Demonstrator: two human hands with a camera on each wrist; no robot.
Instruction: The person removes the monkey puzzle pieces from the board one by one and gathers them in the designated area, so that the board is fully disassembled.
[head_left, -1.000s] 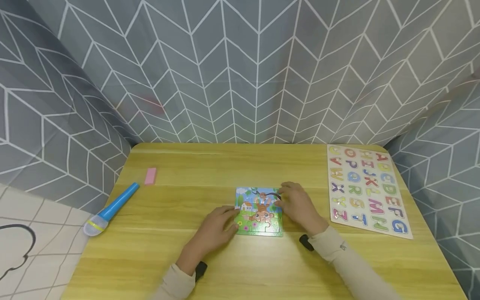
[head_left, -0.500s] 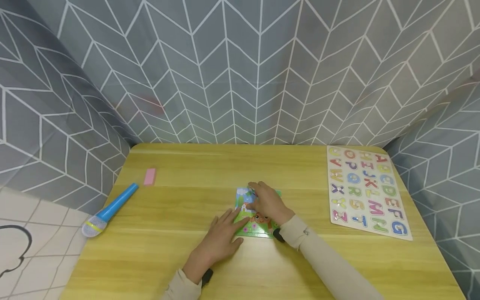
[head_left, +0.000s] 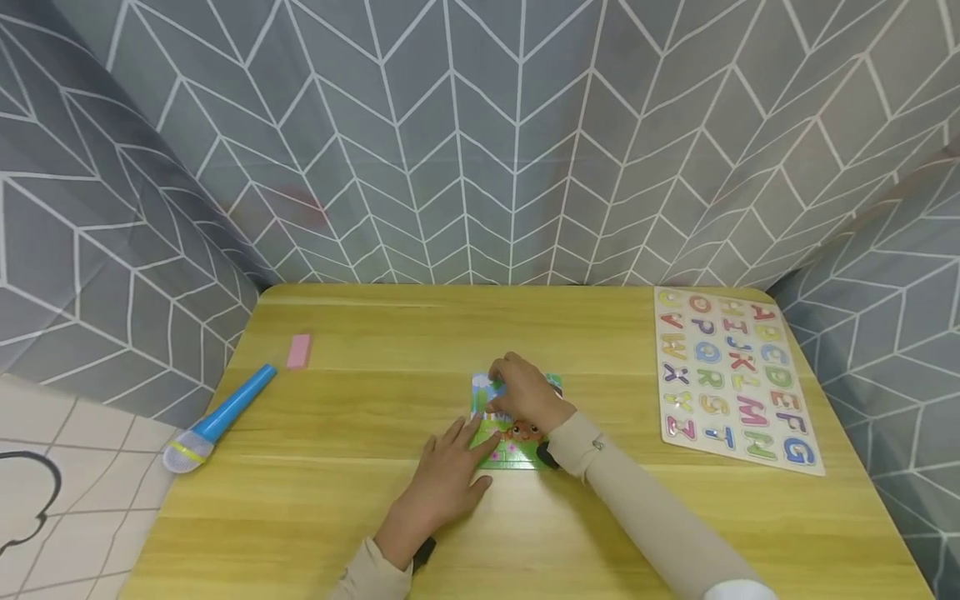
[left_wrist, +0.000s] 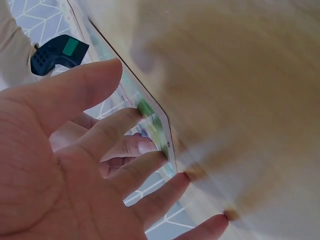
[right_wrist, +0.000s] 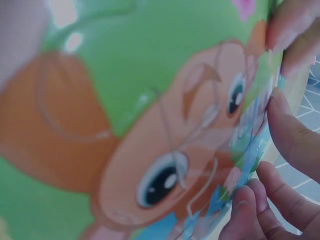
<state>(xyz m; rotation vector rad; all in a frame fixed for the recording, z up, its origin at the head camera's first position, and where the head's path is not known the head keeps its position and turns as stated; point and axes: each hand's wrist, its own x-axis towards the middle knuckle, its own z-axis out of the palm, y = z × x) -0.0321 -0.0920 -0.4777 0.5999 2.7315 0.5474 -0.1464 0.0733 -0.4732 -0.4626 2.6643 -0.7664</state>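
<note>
A square jigsaw puzzle (head_left: 525, 457) with a cartoon monkey lies on the wooden table, partly covered by both hands. My left hand (head_left: 442, 479) is spread at its lower left, fingers nearly straight. In the left wrist view, that hand's index and middle fingertips (left_wrist: 159, 159) lie at the puzzle's edge. My right hand (head_left: 528, 392) reaches over the puzzle's upper part with bent fingers. The right wrist view has its fingertips (right_wrist: 245, 197) at the picture's surface; whether they pinch a piece cannot be told.
An alphabet board (head_left: 738, 379) lies on the right side of the table (head_left: 390, 333). Toward the left are a blue toy microphone (head_left: 221, 421) and a pink block (head_left: 298, 351). A grey patterned curtain (head_left: 480, 167) hangs behind the table.
My right hand has moved left from the puzzle's right edge to over its upper part. My left hand has shifted slightly down and right, its fingers spreading.
</note>
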